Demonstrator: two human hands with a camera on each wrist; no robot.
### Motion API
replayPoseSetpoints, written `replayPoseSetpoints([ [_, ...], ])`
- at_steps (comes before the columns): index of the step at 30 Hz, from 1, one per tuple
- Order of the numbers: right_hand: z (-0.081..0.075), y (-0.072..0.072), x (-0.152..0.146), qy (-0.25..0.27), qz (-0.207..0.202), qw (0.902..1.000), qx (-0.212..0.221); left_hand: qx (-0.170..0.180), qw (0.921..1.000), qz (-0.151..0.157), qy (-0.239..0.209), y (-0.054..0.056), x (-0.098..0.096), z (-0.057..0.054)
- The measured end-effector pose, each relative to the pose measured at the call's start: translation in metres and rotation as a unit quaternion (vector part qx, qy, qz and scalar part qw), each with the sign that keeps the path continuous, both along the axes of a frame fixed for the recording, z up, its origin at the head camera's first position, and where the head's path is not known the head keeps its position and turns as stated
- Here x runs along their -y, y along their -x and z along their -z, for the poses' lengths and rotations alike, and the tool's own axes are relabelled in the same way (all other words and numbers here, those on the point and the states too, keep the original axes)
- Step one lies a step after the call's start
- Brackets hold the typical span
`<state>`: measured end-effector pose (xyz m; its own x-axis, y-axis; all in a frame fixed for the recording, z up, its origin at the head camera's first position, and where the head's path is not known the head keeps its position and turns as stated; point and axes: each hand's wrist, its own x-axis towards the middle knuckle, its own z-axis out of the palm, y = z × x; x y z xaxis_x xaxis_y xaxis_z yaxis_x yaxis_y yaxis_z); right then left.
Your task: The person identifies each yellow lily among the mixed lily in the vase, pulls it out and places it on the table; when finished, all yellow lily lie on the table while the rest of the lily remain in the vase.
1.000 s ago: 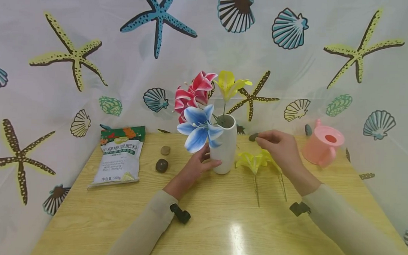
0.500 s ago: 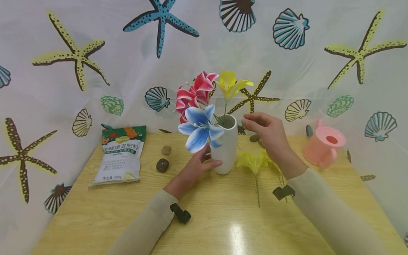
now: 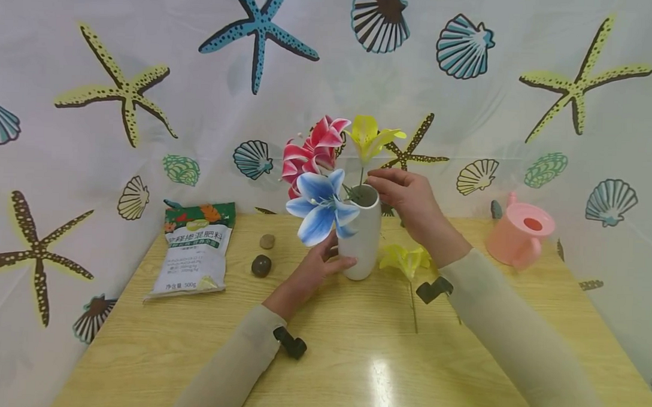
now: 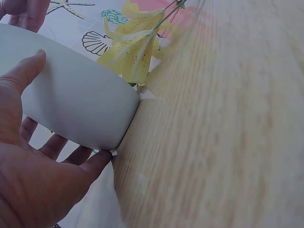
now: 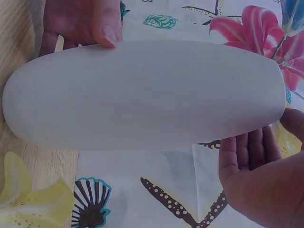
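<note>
A tall white vase stands on the table. My left hand grips its lower side, thumb in front and fingers round the far side in the left wrist view. Pink lilies, a blue lily and a yellow lily rise from the vase. At the rim's right side is my right hand, fingertips close to the yellow lily's stem. In the right wrist view its thumb lies at the rim; the fingertips are hidden behind the vase, so I cannot tell what they hold.
Yellow lilies lie right of the vase, partly covered by the right arm. A pink watering can stands farther right, a dark stone beside it. Left are two stones and a fertilizer bag.
My right hand has moved left from beside the dark stone on the table, up to the vase's rim. The left hand has kept its grip on the vase.
</note>
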<state>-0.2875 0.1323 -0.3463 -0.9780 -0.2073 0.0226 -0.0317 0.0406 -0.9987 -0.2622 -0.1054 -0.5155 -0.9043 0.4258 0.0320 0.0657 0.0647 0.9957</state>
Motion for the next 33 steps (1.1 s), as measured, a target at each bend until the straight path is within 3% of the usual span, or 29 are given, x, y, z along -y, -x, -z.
replayPoseSetpoints([
  [6, 0.0, 0.009, 0.006, 0.048, -0.016, 0.9984, 0.025, -0.006, 1.0, -0.003, 0.005, 0.0, -0.001, 0.0],
  [16, -0.001, 0.013, 0.013, 0.081, -0.009, 0.9961, 0.035, 0.0, 1.0, -0.004, -0.001, -0.002, -0.002, -0.002],
  [33, -0.004, 0.013, 0.016, 0.062, 0.003, 0.9977, 0.025, 0.003, 0.9998, -0.015, -0.007, -0.004, -0.003, -0.002],
])
